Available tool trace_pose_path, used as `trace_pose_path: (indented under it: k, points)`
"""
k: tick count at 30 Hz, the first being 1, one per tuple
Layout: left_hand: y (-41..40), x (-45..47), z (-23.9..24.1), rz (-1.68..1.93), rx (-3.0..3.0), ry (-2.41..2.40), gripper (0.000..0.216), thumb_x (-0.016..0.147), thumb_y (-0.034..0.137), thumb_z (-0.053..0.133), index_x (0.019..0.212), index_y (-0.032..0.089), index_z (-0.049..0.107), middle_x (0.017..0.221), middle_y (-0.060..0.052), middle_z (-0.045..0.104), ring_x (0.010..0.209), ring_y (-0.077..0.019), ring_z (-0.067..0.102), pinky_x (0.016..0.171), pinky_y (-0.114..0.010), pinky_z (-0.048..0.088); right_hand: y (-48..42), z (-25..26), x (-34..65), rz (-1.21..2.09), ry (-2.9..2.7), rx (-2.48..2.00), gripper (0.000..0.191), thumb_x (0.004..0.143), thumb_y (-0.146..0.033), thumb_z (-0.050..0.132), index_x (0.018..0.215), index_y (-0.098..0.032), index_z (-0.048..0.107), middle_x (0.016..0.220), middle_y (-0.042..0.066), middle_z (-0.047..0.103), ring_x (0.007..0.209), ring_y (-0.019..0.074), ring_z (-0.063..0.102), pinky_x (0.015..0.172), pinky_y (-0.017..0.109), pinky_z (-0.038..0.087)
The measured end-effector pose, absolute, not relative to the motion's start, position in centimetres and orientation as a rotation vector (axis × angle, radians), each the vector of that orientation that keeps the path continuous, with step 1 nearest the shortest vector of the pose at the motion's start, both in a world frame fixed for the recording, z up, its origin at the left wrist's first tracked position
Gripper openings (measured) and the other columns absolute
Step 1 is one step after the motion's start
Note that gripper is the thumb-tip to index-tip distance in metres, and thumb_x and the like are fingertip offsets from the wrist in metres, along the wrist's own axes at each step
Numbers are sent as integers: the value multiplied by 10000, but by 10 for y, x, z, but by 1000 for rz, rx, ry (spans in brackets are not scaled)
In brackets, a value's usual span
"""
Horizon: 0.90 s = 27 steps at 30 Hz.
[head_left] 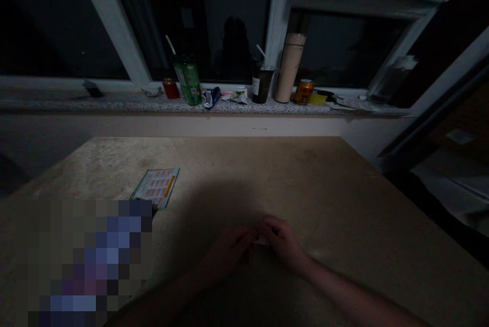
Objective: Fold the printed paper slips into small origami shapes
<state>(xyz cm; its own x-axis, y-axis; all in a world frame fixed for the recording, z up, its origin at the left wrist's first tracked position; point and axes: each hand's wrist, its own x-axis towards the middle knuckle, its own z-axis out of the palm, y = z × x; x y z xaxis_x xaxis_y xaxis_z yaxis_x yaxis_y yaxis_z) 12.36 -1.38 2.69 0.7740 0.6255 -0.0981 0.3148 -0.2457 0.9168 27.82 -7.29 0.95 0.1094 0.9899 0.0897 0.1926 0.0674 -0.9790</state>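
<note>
Close together over the table (305, 179), my left hand (231, 248) and my right hand (280, 240) meet at the fingertips. A small whitish piece (261, 241) shows below the right fingers, mostly covered; its kind is too dark and hidden to name. The right fingers are curled down onto this piece. Bent inward, the left fingers press together beside it, and what they grip, if anything, is hidden in shadow. To the left on the table lies a printed card or booklet (157, 187) with rows of red print.
A blurred-out bluish patch (103, 261) covers the table's left front. Along the windowsill (229, 106) stand a green can (189, 80), a red jar (170, 88), a dark cup with a straw (262, 85), a tall pinkish flask (290, 70), an orange can (303, 92) and crumpled wrappers (239, 96).
</note>
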Motion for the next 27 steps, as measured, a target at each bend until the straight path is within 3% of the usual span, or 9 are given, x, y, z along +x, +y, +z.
trace_pose_path:
  k: [11,18,21,23,25,27]
  points:
    - [-13,124,24,462,1844,825,460,922,429,354,589,181,553,536,18,562,569,-151,553,593,-221,367,-72,14,278,1022,-1297,-1334,479,866,-527,448,604,-154,596,550,-8,489,537,118,442,531,238,364]
    - [-11,123,24,502,1876,872,467,930,425,355,594,181,569,564,18,577,600,-152,562,620,-228,369,-70,7,280,979,-1188,-1429,557,754,-628,516,457,-201,318,500,-56,229,470,83,218,419,228,191]
    - [-10,124,24,481,1887,877,480,925,442,353,588,179,570,561,11,576,608,-161,568,623,-241,383,-71,7,280,1011,-1207,-1420,538,775,-617,497,471,-192,370,505,-51,253,472,82,224,420,228,190]
    - [-10,124,23,487,1861,860,416,922,426,376,683,177,609,628,5,610,659,-168,585,656,-250,404,-71,7,280,1029,-1220,-1409,524,790,-608,483,490,-184,411,507,-48,277,471,81,238,422,226,201]
    - [-10,124,21,544,1799,814,264,902,376,442,980,190,613,839,-16,659,785,-175,605,732,-266,433,-70,6,281,1019,-1215,-1409,530,789,-610,484,484,-189,378,501,-54,258,467,78,222,417,223,191]
    - [-11,123,18,599,1763,756,432,865,321,514,1279,226,436,1093,-52,620,912,-183,594,809,-300,446,-70,5,281,989,-1204,-1415,552,770,-622,502,473,-200,308,497,-62,222,467,75,194,413,224,168]
